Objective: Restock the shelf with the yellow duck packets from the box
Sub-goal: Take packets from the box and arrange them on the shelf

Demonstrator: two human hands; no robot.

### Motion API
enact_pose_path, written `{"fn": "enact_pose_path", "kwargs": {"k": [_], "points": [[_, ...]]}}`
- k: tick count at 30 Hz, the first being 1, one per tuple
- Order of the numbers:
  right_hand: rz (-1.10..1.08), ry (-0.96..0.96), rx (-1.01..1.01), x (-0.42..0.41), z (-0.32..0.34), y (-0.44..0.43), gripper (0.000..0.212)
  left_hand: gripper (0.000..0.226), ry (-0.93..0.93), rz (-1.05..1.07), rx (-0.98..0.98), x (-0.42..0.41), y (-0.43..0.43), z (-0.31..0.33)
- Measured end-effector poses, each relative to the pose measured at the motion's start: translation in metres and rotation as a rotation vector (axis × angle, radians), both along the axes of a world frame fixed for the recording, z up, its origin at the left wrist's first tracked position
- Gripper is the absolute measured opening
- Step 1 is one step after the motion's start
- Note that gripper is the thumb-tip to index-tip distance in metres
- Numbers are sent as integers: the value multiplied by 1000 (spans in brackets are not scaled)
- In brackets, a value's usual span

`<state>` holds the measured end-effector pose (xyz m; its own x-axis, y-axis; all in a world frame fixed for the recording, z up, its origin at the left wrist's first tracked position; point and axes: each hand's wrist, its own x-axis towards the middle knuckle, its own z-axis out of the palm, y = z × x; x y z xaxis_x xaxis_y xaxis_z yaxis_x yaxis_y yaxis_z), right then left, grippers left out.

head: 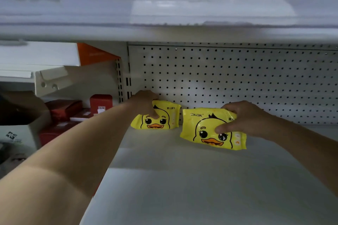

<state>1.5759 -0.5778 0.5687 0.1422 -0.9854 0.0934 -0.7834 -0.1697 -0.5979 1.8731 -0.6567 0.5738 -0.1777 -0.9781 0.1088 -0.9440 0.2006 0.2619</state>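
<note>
On the shelf [182, 179], left hand [144, 102] pinches far packet [164, 121], right hand [245, 118] near packet [201, 126], both long axes sideways, ducks upright.

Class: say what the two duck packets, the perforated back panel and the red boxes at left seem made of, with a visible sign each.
The left duck packet and the right duck packet: probably soft plastic film, glossy; wrinkled sealed ends. The back panel: likely painted sheet metal, matt; rows of punched holes. The red boxes: seemingly card; sharp folded edges, dimly seen.

Left hand [145, 103] grips far duck packet [159, 118]; right hand [241, 118] grips near duck packet [204, 129]; shelf [182, 179].
</note>
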Motion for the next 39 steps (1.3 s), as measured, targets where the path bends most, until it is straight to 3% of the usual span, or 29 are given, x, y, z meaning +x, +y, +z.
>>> {"fn": "enact_pose_path", "kwargs": {"k": [8, 13, 18, 21, 24, 28, 31, 34, 39], "points": [[-11, -26, 15, 3, -11, -9, 40, 73, -72, 52, -76, 6, -24, -17], [-16, -50, 31, 5, -13, -16, 39, 68, -33, 14, -246, 10, -24, -34], [1, -44, 35, 14, -15, -23, 40, 76, -125, -4, -457, 15, -22, -42], [27, -29, 34, 24, -15, -28, 40, 77, 109, -67, -555, 16, -12, -35], [49, -29, 14, 38, -13, -34, 43, 77, 292, -220, -425, 7, 8, -18], [114, -35, -20, 68, -9, -42, 44, 86, 161, -372, -168, -6, 24, -17], [165, -45, -45, 91, -11, -49, 43, 72, 156, -305, -113, -5, 22, -21], [143, -105, -122, 105, -18, -58, 58, 60, 155, -220, -122, 10, 12, -27], [41, -239, -140, 101, -28, -67, 63, 72, 168, -129, -83, 31, -3, -37]]}}
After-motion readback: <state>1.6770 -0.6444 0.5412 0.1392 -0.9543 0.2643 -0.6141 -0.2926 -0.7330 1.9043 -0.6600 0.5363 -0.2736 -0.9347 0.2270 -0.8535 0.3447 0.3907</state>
